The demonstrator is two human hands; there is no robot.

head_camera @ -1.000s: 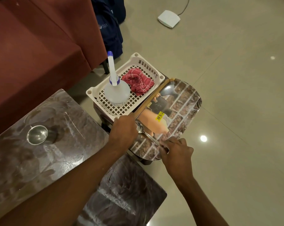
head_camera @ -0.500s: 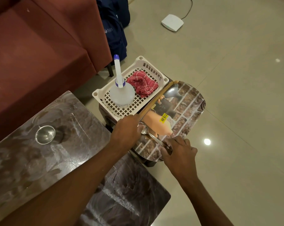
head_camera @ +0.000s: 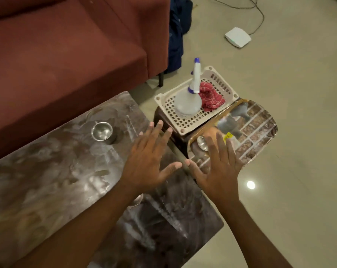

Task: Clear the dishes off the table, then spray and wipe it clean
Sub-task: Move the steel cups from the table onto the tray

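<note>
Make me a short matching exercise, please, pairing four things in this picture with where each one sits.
Things:
1. steel bowl
2. spray bottle
3. spoon
4. white box with a cable

Places:
A. on the floor
B. on the printed tray
C. on the dark table
D. in the white basket, beside the red cloth

Pairs: 1-C, 2-D, 3-B, 4-A

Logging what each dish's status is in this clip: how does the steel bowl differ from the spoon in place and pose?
The steel bowl stands upright on the dark marble table, not yet cleared; the spoon lies flat on the printed tray beside the table. The bowl is in full view, while the spoon's handle is hidden behind the right hand. Neither is held; both look like shiny steel.
</note>
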